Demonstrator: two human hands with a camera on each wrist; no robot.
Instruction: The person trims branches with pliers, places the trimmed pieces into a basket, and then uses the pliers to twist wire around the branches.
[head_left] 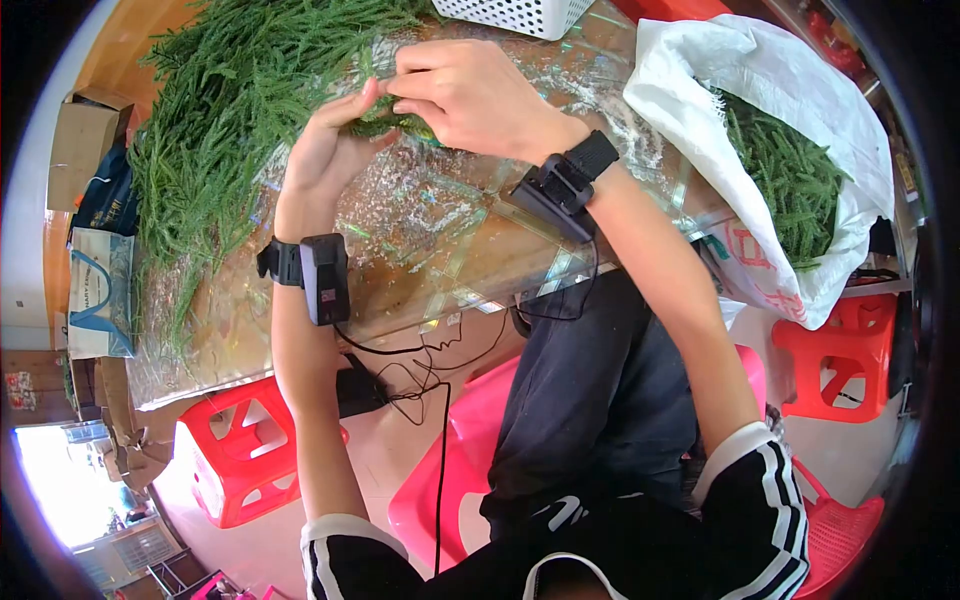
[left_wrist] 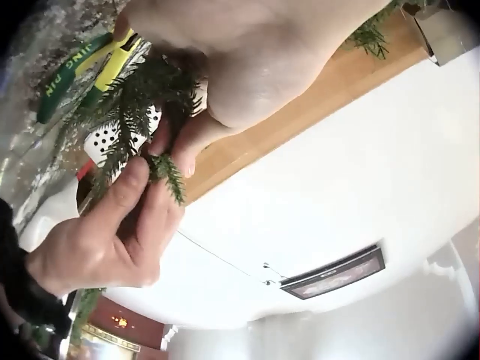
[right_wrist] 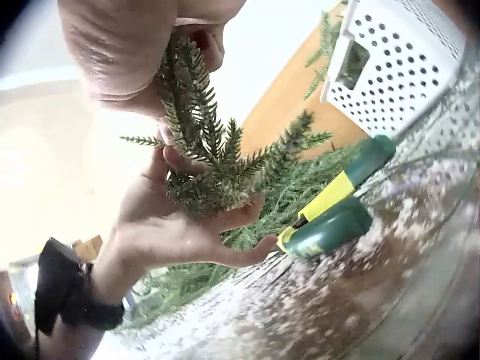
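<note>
Both hands meet over the table around a green evergreen sprig (right_wrist: 217, 169) with short needles. My left hand (head_left: 325, 150) holds it low, the sprig lying between thumb and fingers. From above, my right hand (head_left: 480, 100) pinches the sprig between thumb and fingers; in the left wrist view the right hand (left_wrist: 112, 240) has a small side shoot (left_wrist: 169, 176) at its fingertips. Just beyond the left hand in the right wrist view lies a hand tool with green and yellow handles (right_wrist: 330, 225); its working end is hidden.
A large heap of evergreen branches (head_left: 220, 130) covers the table's left side. At the back stands a white perforated basket (head_left: 530, 15). A white sack (head_left: 690, 90) with more branches sits at right. Red stools (head_left: 235, 450) and cables (head_left: 440, 400) are below the table edge.
</note>
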